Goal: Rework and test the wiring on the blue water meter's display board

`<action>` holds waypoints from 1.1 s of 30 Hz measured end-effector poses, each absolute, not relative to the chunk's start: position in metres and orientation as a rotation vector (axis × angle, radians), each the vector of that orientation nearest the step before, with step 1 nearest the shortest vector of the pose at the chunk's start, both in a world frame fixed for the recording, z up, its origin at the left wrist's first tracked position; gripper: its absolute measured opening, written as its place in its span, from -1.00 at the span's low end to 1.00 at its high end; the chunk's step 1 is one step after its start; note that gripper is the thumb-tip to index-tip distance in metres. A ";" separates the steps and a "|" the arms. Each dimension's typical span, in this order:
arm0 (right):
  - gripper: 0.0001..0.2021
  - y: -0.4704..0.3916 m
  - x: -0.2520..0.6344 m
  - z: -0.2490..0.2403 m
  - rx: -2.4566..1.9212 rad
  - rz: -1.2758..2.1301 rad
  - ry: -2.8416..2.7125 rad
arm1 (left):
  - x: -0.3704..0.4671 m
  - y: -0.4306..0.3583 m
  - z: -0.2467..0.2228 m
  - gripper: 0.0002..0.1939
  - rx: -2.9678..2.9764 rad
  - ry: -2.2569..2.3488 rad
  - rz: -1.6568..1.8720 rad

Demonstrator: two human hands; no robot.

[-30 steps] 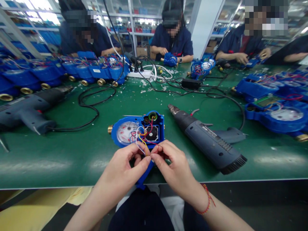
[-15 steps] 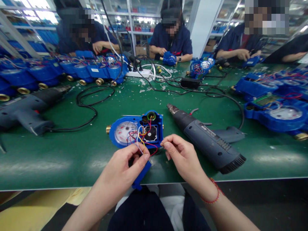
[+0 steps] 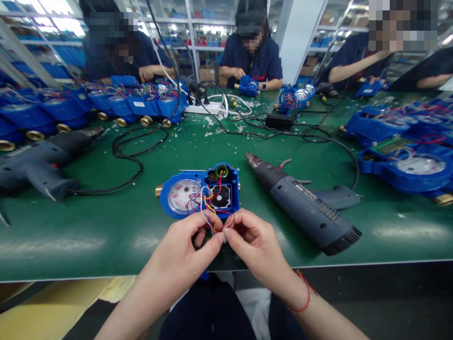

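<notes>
A blue water meter (image 3: 170, 210) lies on the bench with its wiring compartment open; a round dial (image 3: 184, 196) is on its left side. Thin red, white and yellow wires (image 3: 206, 203) run out of it toward me. My left hand (image 3: 200, 236) pinches the white and yellow wires between thumb and forefinger. Fingertip to fingertip with it, my right hand (image 3: 249, 236) is closed on a thin red wire (image 3: 231, 218). The wire ends are hidden between the fingers. Below the hands a bit of a blue plastic part (image 3: 204, 275) shows at the bench edge.
To the right lies a grey heat gun (image 3: 300, 203); another heat gun (image 3: 38, 160) rests at left. Blue meters (image 3: 123, 104) line the far left, more meters (image 3: 406, 165) stand at right. A power strip (image 3: 205, 108) and cables lie behind. Co-workers sit across the green bench (image 3: 106, 226).
My right hand has moved left and down, so its fingertips now meet those of my left hand. Across the bench, the co-worker at right has raised an arm toward the head.
</notes>
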State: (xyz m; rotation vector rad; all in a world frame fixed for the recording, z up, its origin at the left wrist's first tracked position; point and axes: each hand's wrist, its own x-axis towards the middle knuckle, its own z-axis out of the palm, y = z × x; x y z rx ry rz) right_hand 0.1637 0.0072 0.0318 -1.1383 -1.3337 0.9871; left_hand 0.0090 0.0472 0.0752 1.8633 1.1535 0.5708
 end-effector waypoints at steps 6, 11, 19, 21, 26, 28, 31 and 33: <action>-0.86 0.007 0.185 0.037 -1.157 0.557 -1.672 | 0.010 0.048 0.076 -0.75 1.807 1.091 0.573; -0.85 0.005 0.202 0.037 -1.340 0.325 -1.593 | 0.007 0.050 0.078 -0.73 1.711 1.122 0.586; -0.93 0.005 0.166 0.031 -1.111 0.885 -1.366 | 0.008 0.049 0.076 -0.73 1.673 1.115 0.589; -0.92 0.005 0.161 0.031 -1.096 0.891 -1.329 | 0.007 0.049 0.076 -0.73 1.684 1.114 0.587; -0.84 0.009 0.169 0.031 -1.172 0.862 -1.283 | 0.006 0.051 0.077 -0.73 1.680 1.120 0.574; -0.82 0.010 0.172 0.031 -1.184 0.900 -1.169 | 0.007 0.051 0.077 -0.72 1.656 1.125 0.575; -0.85 0.010 0.171 0.030 -1.099 1.000 -1.166 | 0.008 0.052 0.076 -0.73 1.634 1.107 0.584; -0.89 0.009 0.167 0.030 -1.040 1.042 -1.197 | 0.008 0.053 0.076 -0.75 1.636 1.078 0.600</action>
